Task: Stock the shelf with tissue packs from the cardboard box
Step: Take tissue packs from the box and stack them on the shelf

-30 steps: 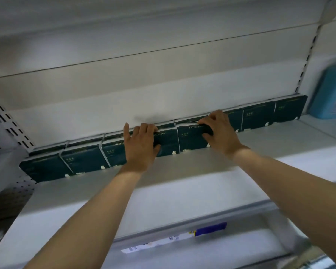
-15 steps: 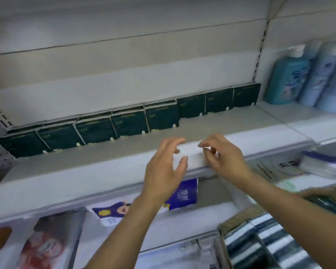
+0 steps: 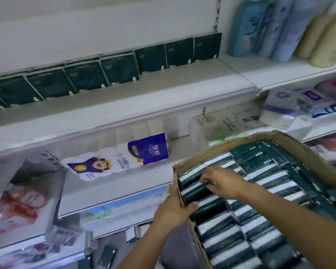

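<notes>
A cardboard box (image 3: 288,137) at the lower right is packed with several dark green tissue packs (image 3: 260,216) standing in rows. My left hand (image 3: 173,210) grips the box's left wall, thumb inside over the rim. My right hand (image 3: 221,181) reaches into the box at its near left corner, fingers curled round the top of one pack (image 3: 197,191). On the white shelf (image 3: 163,98) above, a row of the same dark green packs (image 3: 116,68) stands against the back wall.
Blue and cream bottles (image 3: 283,28) stand on the shelf at upper right. Below the stocked shelf lie toilet-roll packs (image 3: 124,158) and white tissue bundles (image 3: 225,121). Red-printed packs (image 3: 21,206) fill the lower left. A loose green pack (image 3: 108,256) lies near the floor.
Both hands have left the shelf's row of packs and dropped to the box. The view swung down and right, bringing the box fully into sight.
</notes>
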